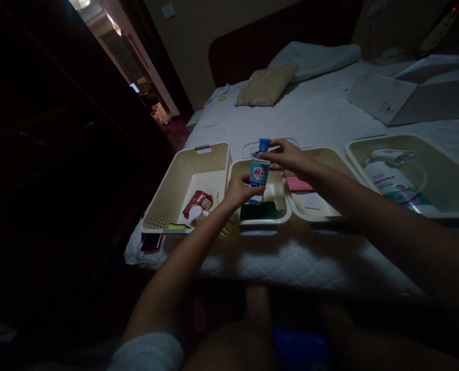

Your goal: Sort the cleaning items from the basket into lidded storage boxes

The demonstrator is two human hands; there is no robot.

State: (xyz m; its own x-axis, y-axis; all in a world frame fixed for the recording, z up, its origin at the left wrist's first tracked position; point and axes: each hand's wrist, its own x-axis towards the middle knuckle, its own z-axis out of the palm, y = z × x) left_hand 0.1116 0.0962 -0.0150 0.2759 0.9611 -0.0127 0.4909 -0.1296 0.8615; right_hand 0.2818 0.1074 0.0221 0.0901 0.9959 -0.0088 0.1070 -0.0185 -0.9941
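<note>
In the head view, a small bottle [259, 174] with a blue label and a blue cap [265, 145] is held upright above the second basket from the left. My left hand [240, 191] is closed round its lower part, thumb and fingers on either side. At the top, the thumb and fingers of my right hand [285, 155] pinch the blue cap. Whether the cap sits fully on the bottle I cannot tell. Below the bottle, a dark green pad [258, 211] lies in the small cream basket [285, 214].
A perforated basket [209, 152] at left holds a red packet [198, 202], a white-topped item and a yellow sponge [178, 226]. Pink cloth [299, 184] lies in the third basket [329, 154]. A large white spray bottle [393, 180] fills the right basket. The mattress [314, 116] bears a cushion [267, 86].
</note>
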